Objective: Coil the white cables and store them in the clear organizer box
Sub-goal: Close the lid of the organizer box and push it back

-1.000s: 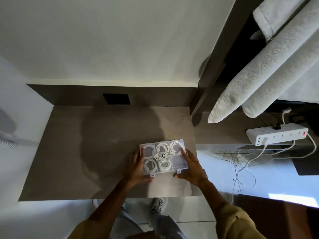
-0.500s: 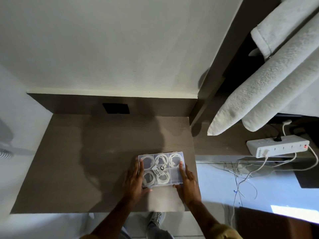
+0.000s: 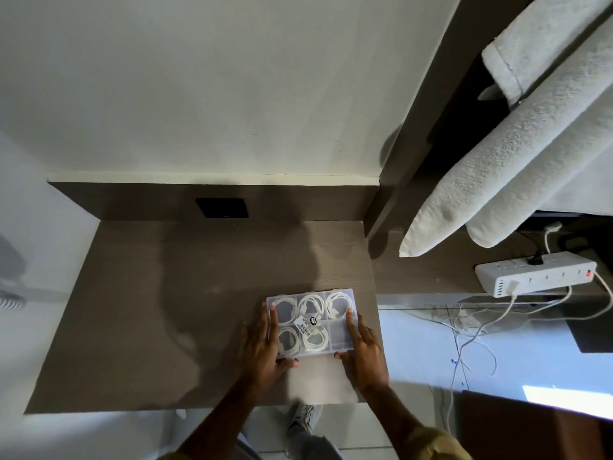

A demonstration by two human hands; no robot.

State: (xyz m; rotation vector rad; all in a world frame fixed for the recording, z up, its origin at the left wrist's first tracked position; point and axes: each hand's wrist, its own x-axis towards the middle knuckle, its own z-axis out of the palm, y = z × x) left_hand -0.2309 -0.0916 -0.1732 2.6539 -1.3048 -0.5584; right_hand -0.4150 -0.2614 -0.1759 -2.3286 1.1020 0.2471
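Observation:
The clear organizer box lies flat on the brown desk, near its right front corner, with its lid down. Coiled white cables fill several of its compartments; the front right compartment looks bare. A small label sits on the lid near the middle. My left hand lies along the box's left side with fingers stretched over the lid. My right hand rests the same way on the right side, thumb at the front edge.
A white power strip with plugged cables sits on the ledge at right, and loose white wires hang below it. White towels hang at upper right. A black wall plate is set in the desk's back panel.
The camera has tilted, so the box and hands sit lower in view. Both hands have slid from the box's front corners up along its sides and now lie flat on the lid.

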